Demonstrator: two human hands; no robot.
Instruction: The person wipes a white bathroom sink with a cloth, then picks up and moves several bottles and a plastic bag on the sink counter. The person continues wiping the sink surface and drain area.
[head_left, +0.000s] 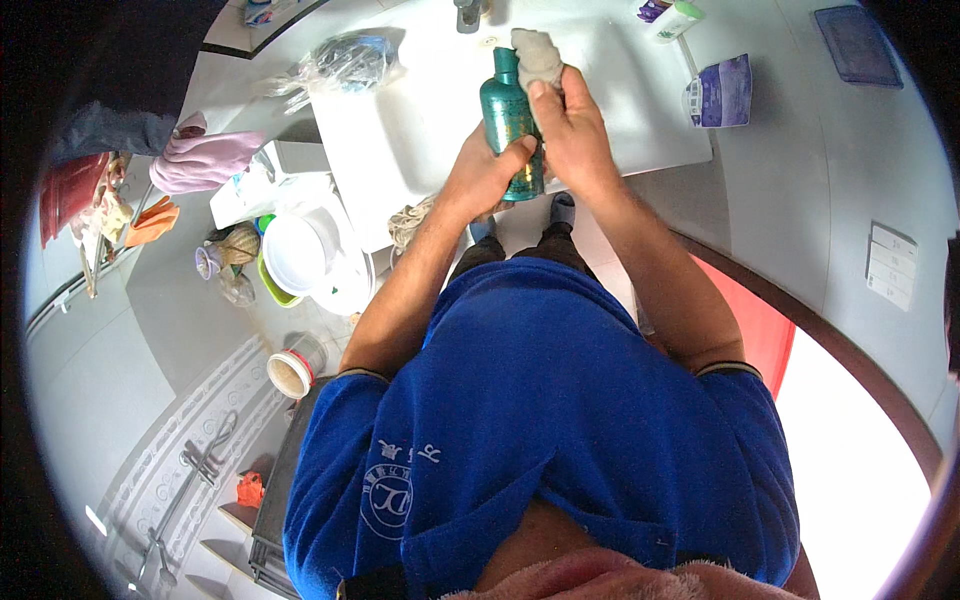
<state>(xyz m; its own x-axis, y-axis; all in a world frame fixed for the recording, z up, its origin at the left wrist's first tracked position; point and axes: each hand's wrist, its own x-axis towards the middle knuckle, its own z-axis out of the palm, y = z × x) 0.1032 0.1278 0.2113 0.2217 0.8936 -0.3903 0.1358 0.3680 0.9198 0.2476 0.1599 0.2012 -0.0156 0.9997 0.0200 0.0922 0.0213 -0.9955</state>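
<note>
A shiny green bottle (504, 112) with gold marks is gripped around its lower body by my left hand (487, 161), the thumb lying across its front. Its narrower top points toward the far side of the washbasin (420, 142). Pinched between thumb and fingers of my right hand (574, 131) is a crumpled greyish-beige cloth (537, 58). The cloth is beside the bottle's neck and upper right side; whether it touches the bottle I cannot tell. Both hands are over the near part of the white basin.
A faucet (469, 13) stands at the basin's far edge. Clear plastic packaging (349, 64) lies on its left rim. On the right are a white bottle with a green cap (677, 21) and a purple pouch (720, 91). White basins (295, 255) and a bucket (291, 373) stand lower left.
</note>
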